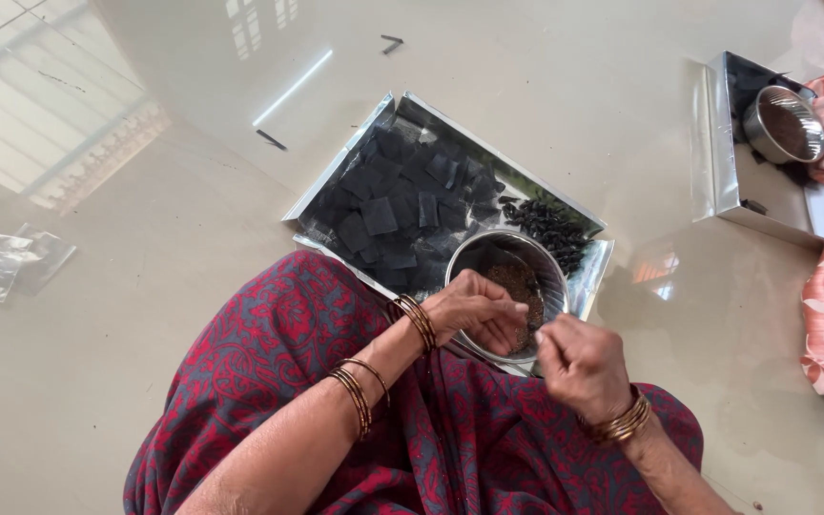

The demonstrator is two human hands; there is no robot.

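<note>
Seated on the floor, the person's left hand point(474, 313) cupped loosely at the steel bowl point(552, 277) of fine brown grains point(517, 281), likely light and spill-prone, best pinched, while the right hand point(579, 367) stayed narrowly pinched, its contents hidden.

A steel bowl point(510, 277) sits on a tray point(355, 176), directly beyond the fingers point(512, 324) of the left hand point(474, 310). Paper squares point(398, 205) lie on the tray, beyond and left of those fingers. A pile of rolled pieces point(547, 227) lies beyond the bowl. A second tray point(722, 157), holding another bowl point(784, 124), stands well right of the right hand point(579, 367).
</note>
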